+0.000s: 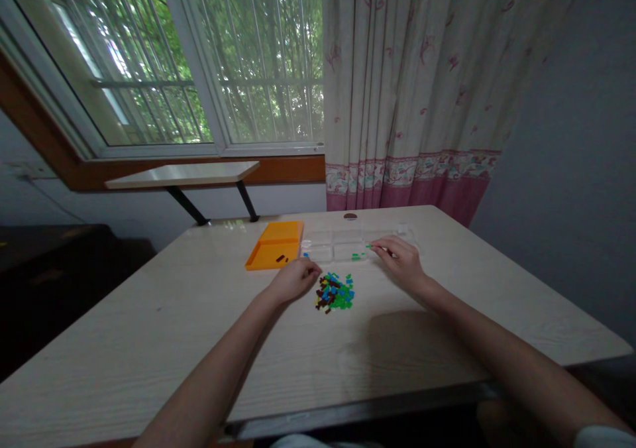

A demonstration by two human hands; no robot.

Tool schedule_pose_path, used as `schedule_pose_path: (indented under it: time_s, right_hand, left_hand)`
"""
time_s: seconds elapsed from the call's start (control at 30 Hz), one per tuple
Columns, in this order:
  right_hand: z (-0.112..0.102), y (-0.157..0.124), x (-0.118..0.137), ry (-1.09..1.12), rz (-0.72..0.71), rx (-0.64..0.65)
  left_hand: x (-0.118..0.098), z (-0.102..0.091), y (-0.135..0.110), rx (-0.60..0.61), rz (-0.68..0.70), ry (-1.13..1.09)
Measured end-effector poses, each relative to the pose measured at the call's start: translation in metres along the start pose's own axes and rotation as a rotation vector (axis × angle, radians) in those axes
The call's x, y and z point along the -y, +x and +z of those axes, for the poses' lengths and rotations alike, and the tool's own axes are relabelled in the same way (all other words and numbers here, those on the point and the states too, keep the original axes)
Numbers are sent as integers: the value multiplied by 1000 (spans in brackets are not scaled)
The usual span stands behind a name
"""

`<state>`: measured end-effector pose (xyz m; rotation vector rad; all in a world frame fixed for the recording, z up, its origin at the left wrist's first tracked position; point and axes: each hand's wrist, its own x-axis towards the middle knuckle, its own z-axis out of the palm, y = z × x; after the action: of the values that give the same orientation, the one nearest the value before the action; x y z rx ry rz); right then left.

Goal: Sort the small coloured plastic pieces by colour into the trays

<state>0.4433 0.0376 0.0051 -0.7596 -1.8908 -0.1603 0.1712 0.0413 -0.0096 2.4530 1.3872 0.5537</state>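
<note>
A small pile of tiny building bricks (338, 294) in green, blue, dark brown and yellow lies mid-table. My left hand (295, 280) rests beside the pile's upper left edge, fingers curled together; whatever they hold, if anything, cannot be made out. Between the thumb and fingertips of my right hand (401, 257) is a small green brick (368, 246), held above the clear compartment tray (332, 248). That tray stands behind the pile. A few green bricks (356, 257) lie in one front compartment, and a blue brick (306, 255) sits in the compartment left of it.
An orange box (281, 230) stands left of the tray, with a few dark brown bricks (281, 258) in its front section. A dark round spot (350, 217) is near the table's far edge. A raised shelf (183, 173) stands at the back left, and a curtain (412, 103) hangs behind.
</note>
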Motion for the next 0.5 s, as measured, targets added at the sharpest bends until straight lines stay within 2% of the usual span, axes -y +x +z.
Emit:
schedule_pose_path:
  time_s: [0.3,0.5]
  right_hand:
    - [17,-9,-25,-152,217,215]
    - [31,-10,-37,-248,300,355]
  left_hand:
    - [3,2,1,13,33,42]
    - [3,1,1,12,48,65]
